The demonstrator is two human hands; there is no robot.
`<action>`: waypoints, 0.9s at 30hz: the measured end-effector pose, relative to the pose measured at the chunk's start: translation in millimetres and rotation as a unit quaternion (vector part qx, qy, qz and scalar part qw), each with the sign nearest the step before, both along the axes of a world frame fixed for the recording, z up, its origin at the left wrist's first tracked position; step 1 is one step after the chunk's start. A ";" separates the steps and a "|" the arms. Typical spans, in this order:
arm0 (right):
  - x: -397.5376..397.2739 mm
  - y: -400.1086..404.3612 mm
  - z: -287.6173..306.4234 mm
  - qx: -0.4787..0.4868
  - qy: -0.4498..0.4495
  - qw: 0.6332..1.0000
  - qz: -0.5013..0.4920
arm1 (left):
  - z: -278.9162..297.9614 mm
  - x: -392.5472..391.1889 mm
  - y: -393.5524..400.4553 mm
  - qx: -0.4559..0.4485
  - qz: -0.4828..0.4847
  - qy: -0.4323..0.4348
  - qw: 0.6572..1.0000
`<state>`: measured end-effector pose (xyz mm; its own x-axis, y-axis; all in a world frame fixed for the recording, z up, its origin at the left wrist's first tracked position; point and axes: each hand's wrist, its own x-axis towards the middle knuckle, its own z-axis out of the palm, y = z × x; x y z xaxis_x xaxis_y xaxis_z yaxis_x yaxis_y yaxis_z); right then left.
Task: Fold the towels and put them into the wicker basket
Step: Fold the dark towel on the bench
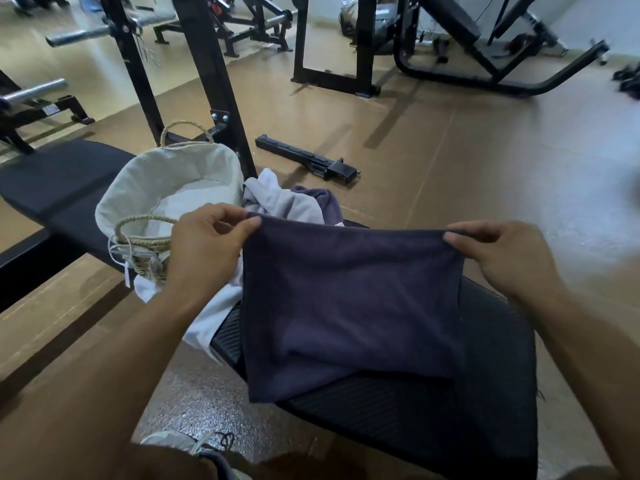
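Note:
A dark purple towel [349,306] hangs doubled over in front of me, its lower edge lying on the black bench pad [485,393]. My left hand [204,247] pinches its top left corner and my right hand [505,258] pinches its top right corner, stretching the top edge level. The wicker basket [166,192] with a pale cloth lining stands on the bench to the left, just behind my left hand. A heap of white and purple towels [284,199] lies beside the basket, behind the held towel. A white towel [214,313] spills off the bench under my left wrist.
A black rack upright [211,81] rises right behind the basket. A loose black metal bar [308,161] lies on the brown floor beyond the towels. More gym machines [450,46] stand at the back. My shoe [180,441] shows at the bottom.

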<state>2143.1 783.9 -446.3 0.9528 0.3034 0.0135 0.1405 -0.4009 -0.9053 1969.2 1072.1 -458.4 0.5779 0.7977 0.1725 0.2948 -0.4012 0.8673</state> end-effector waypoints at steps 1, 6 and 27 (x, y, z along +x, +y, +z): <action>-2.9 2.9 1.6 0.001 -0.012 1.000 0.003 | -0.4 0.6 -3.2 0.030 -0.001 0.012 0.999; -26.6 19.4 11.3 0.012 -0.082 0.994 0.075 | 5.0 -1.7 -29.2 0.154 -0.064 -0.028 0.986; -40.7 30.2 -8.1 -0.190 -0.084 0.935 0.288 | -3.5 4.4 -60.5 0.028 -0.194 -0.045 0.980</action>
